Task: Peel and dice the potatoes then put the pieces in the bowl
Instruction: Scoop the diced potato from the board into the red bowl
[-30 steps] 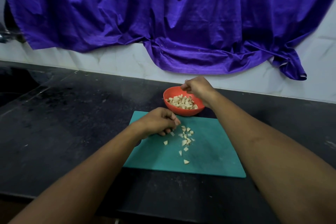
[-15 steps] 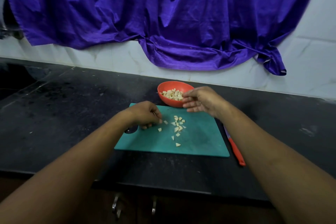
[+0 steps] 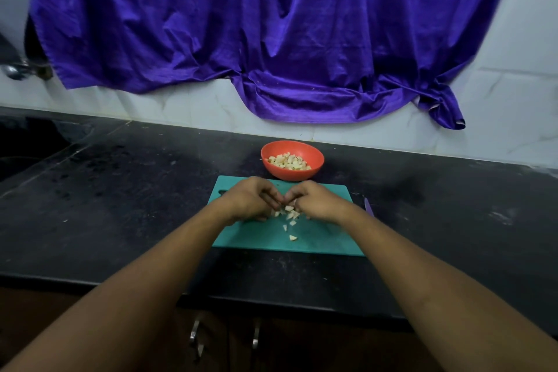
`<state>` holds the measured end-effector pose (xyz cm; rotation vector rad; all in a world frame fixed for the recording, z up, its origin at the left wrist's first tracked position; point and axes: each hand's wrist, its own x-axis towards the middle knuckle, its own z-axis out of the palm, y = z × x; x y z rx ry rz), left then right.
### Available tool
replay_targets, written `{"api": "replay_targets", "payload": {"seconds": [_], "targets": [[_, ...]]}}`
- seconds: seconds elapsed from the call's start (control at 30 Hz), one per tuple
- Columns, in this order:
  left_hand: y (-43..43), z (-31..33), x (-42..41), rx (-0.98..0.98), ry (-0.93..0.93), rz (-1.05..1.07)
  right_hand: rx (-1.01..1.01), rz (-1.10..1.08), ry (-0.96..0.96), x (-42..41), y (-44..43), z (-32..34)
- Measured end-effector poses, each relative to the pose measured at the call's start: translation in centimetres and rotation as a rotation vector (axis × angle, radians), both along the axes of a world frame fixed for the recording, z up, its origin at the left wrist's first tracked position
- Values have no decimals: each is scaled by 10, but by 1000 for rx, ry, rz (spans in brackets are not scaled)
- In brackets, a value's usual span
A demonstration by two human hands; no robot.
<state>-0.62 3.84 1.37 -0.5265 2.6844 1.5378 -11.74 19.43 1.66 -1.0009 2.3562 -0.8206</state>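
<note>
Diced potato pieces (image 3: 290,215) lie in a small pile on the teal cutting board (image 3: 320,240), with a few loose ones nearer to me. My left hand (image 3: 252,199) and my right hand (image 3: 317,201) meet over the pile, fingertips touching. Their curled fingers close round the pieces from both sides and hide part of the pile. Just behind the board stands the orange bowl (image 3: 292,174), which holds many diced pieces.
The board and bowl sit on a black counter (image 3: 120,205) against a white tiled wall with a purple cloth (image 3: 271,39) hanging over it. A knife tip (image 3: 369,207) shows right of the board, beside my right forearm. Cabinet handles (image 3: 195,332) are below the counter edge.
My right hand has come back from the bowl to the board and joined my left hand at the pile. The view has pulled back from the counter.
</note>
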Motion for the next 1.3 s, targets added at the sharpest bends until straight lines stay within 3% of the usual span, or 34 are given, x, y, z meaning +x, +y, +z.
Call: {"api": "replay_targets", "payload": {"seconds": [0.13,0.3,0.4,0.6,0.73,0.83,1.0,1.13,1.3], "targets": [[-15,2,5,-166,101,174,-145,-110,-87,-10,22,10],[-20,-1,-1,-230,-60,164,114,132,-119,-8,40,12],[-7,0,-8,-234,-77,109,184,190,-23,-2,33,2],[6,-1,-14,-139,-31,33,4,-31,119,-12,19,-14],[-7,3,-9,-215,-14,80,-109,-221,220,-23,22,-20],[-9,4,-7,-270,-105,36,5,-253,332,-34,22,-18],[5,4,-15,-395,-140,-75,213,-88,432,-19,9,-14],[4,7,-14,-328,-119,-151,126,16,358,-2,6,-11],[-6,9,-2,-347,-135,-130,-30,-71,190,-12,19,-2]]}}
